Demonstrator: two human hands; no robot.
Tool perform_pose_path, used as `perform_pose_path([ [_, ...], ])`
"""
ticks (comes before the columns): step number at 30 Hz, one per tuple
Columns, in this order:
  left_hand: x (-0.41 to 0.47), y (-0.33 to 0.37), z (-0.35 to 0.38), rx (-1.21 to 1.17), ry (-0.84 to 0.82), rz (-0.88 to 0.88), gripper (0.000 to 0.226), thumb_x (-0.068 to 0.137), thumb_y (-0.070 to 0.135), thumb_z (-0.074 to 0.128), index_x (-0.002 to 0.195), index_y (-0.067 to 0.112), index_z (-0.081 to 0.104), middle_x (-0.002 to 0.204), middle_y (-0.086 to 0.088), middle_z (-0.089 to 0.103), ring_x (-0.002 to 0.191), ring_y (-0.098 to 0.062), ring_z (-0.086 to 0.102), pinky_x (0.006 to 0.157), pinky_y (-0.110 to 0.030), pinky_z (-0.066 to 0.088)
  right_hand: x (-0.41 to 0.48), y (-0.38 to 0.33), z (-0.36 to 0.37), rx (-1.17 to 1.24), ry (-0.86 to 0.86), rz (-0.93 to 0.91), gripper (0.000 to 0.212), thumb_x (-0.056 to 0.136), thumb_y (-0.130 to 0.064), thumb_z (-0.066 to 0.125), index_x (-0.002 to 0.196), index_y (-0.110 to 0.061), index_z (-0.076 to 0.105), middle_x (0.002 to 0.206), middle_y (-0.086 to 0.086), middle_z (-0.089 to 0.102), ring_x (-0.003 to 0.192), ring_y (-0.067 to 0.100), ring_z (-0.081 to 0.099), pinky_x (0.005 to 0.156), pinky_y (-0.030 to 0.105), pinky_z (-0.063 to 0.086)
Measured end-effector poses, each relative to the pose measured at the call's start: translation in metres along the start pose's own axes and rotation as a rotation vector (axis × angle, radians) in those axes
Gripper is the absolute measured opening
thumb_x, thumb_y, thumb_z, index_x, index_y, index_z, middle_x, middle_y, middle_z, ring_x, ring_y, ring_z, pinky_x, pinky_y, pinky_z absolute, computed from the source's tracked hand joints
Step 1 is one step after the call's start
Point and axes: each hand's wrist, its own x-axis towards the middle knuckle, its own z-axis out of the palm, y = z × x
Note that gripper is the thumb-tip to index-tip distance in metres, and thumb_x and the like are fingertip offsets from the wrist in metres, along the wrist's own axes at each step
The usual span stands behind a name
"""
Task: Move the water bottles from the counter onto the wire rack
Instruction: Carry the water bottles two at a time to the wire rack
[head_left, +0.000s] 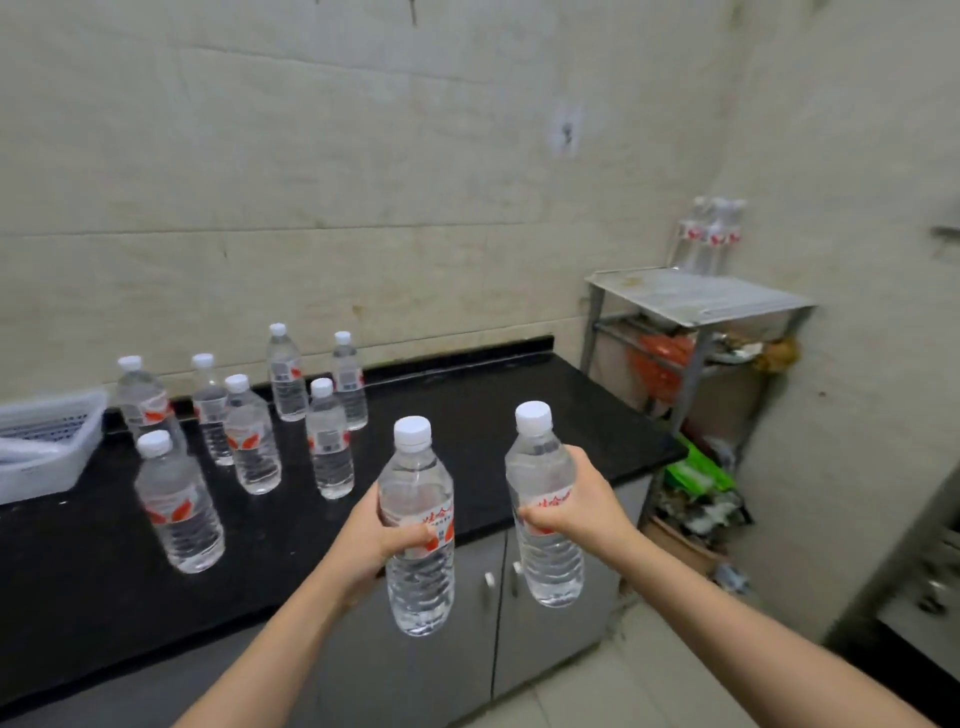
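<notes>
A clear water bottle (418, 525) is being held in the grip of the left hand (371, 540), the fingers being wrapped tightly around its red-and-white label. A second bottle (545, 504) is being clasped the same way in the grip of the right hand (574, 499). Both bottles are being carried in the air in front of the black counter (467, 415), above its front edge and the grey cabinet doors (467, 623) below. Each is being kept nearly upright, its long axis running vertically and its white cap pointing up, with the right one leaning slightly to the left. Seven more bottles (249, 436) are being left standing upright on the counter to the left of the hands, loosely grouped and apart from one another, caps up. A white plastic basket (52, 441) is being seen at the far left edge of the counter. Beyond the counter's right end, in the corner of the room, a metal rack (696, 306) is being seen, with a few blurred bottles (709, 239) standing at the back of its top shelf against the wall. Its lower shelves are being taken up by an orange bag (660, 369) and other clutter too blurred to be made out. The space between the held bottles and the rack top is being left open.
</notes>
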Motion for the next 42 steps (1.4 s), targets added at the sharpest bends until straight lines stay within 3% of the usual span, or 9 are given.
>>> perform_pose_path([
  [10,0.161,-0.009,0.190,-0.033,-0.192,-0.057,0.075,0.035,0.019,0.076,0.107,0.013,0.056,0.099,-0.011,0.069,0.094,-0.028,0.066,0.085,-0.040,0.053,0.066,0.111,-0.174,0.021,0.279,0.145,0.073,0.039,-0.037,0.073,0.107,-0.018,0.052,0.097,-0.003,0.066,0.088,0.011,0.063,0.076,0.023,0.048],
  [13,0.209,-0.010,0.227,-0.010,-0.270,-0.046,0.074,0.034,0.022,0.076,0.105,0.017,0.057,0.093,-0.003,0.072,0.084,-0.015,0.070,0.070,-0.025,0.055,0.088,0.133,-0.207,0.076,0.343,0.183,0.071,0.039,-0.032,0.072,0.105,-0.020,0.049,0.093,-0.009,0.062,0.082,0.001,0.059,0.071,0.014,0.044],
  [19,0.331,-0.011,0.293,-0.049,-0.392,-0.001,0.074,0.034,0.022,0.076,0.106,0.016,0.057,0.095,-0.004,0.071,0.080,-0.010,0.070,0.064,-0.019,0.056,0.165,0.181,-0.261,0.017,0.441,0.234,0.074,0.033,-0.041,0.070,0.101,-0.031,0.043,0.095,-0.011,0.059,0.095,0.015,0.060,0.087,0.029,0.049],
  [24,0.433,-0.004,0.354,-0.053,-0.486,0.006,0.085,0.034,0.024,0.077,0.115,0.011,0.055,0.105,-0.010,0.070,0.093,-0.022,0.067,0.082,-0.032,0.054,0.234,0.187,-0.318,0.029,0.508,0.239,0.045,0.045,-0.016,0.071,0.078,-0.028,0.043,0.077,-0.009,0.053,0.064,-0.007,0.055,0.058,0.003,0.042],
  [28,0.488,0.000,0.406,-0.054,-0.574,-0.008,0.087,0.035,0.025,0.079,0.117,0.010,0.053,0.106,-0.011,0.069,0.094,-0.022,0.066,0.083,-0.035,0.053,0.267,0.203,-0.367,0.012,0.613,0.262,0.051,0.063,0.006,0.075,0.091,-0.023,0.043,0.082,-0.005,0.055,0.070,-0.002,0.051,0.056,0.000,0.041],
  [32,0.518,-0.003,0.452,-0.064,-0.637,-0.031,0.084,0.037,0.025,0.080,0.116,0.016,0.055,0.108,-0.010,0.070,0.100,-0.026,0.066,0.088,-0.040,0.053,0.283,0.228,-0.404,-0.031,0.655,0.339,0.059,0.047,-0.016,0.074,0.099,-0.017,0.047,0.085,-0.006,0.058,0.073,-0.001,0.054,0.057,0.002,0.042],
  [35,0.536,0.003,0.490,-0.077,-0.652,-0.001,0.081,0.037,0.025,0.080,0.114,0.017,0.055,0.109,-0.009,0.069,0.102,-0.025,0.066,0.089,-0.038,0.053,0.298,0.254,-0.438,-0.071,0.668,0.377,0.076,0.037,-0.036,0.069,0.106,-0.010,0.052,0.086,-0.004,0.063,0.072,0.002,0.057,0.062,0.011,0.044],
  [38,0.558,0.023,0.525,-0.095,-0.654,0.051,0.081,0.039,0.024,0.080,0.115,0.013,0.055,0.111,-0.011,0.069,0.103,-0.027,0.065,0.094,-0.044,0.051,0.318,0.270,-0.480,-0.094,0.695,0.361,0.071,0.036,-0.036,0.069,0.101,-0.011,0.055,0.081,-0.002,0.065,0.067,0.008,0.059,0.066,0.025,0.046],
  [42,0.598,0.063,0.568,-0.164,-0.560,0.158,0.079,0.036,0.022,0.079,0.111,0.012,0.056,0.103,-0.009,0.071,0.096,-0.025,0.067,0.083,-0.036,0.054,0.358,0.275,-0.545,-0.060,0.716,0.219,0.070,0.035,-0.034,0.072,0.100,-0.015,0.055,0.089,-0.001,0.068,0.079,0.013,0.064,0.075,0.031,0.052],
])
